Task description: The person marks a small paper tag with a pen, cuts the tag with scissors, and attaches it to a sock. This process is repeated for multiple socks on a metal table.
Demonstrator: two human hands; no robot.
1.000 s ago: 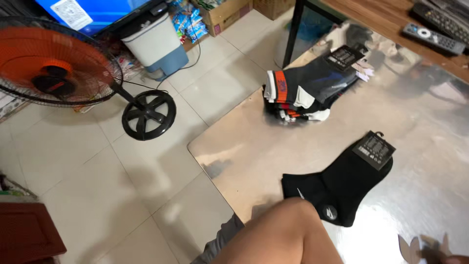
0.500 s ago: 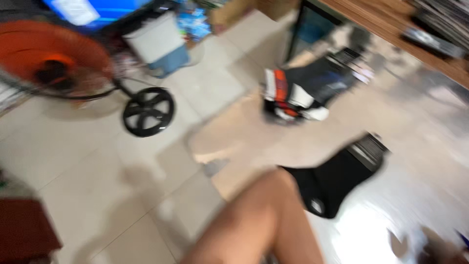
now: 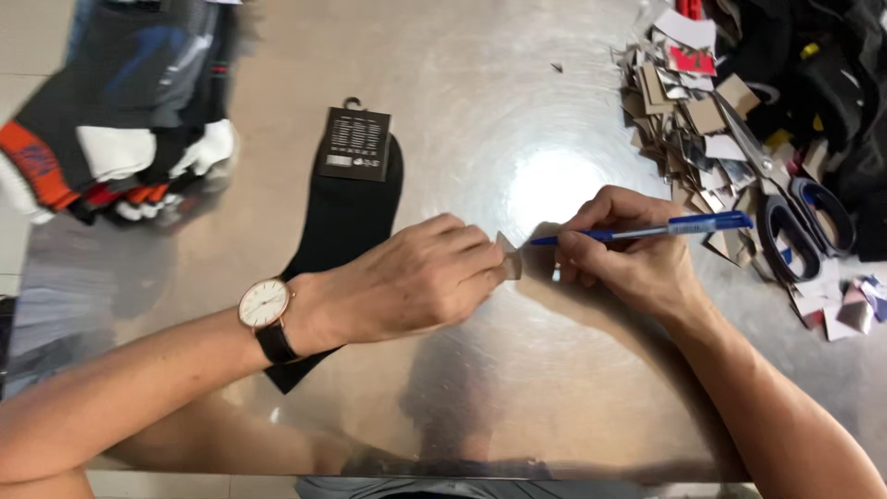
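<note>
My left hand [image 3: 416, 282], with a watch [image 3: 263, 305] on its wrist, pinches a small piece of card [image 3: 509, 260] at its fingertips, just above the shiny metal table [image 3: 480, 111]. My right hand [image 3: 628, 254] grips a blue pen [image 3: 647, 228], whose tip points left at the card. A pair of black socks [image 3: 346, 208] with a dark cardboard label [image 3: 355, 145] lies flat under and behind my left wrist.
A stack of folded socks [image 3: 120, 148] in black, white and orange sits at the far left. A heap of cut card scraps [image 3: 693, 111] lies at the upper right, with black-handled scissors [image 3: 785, 199] beside it and dark fabric [image 3: 832, 55] in the corner.
The view has swung from the floor, fan and table edge down onto the table top. Both hands have come into full view, holding the card piece and the pen.
</note>
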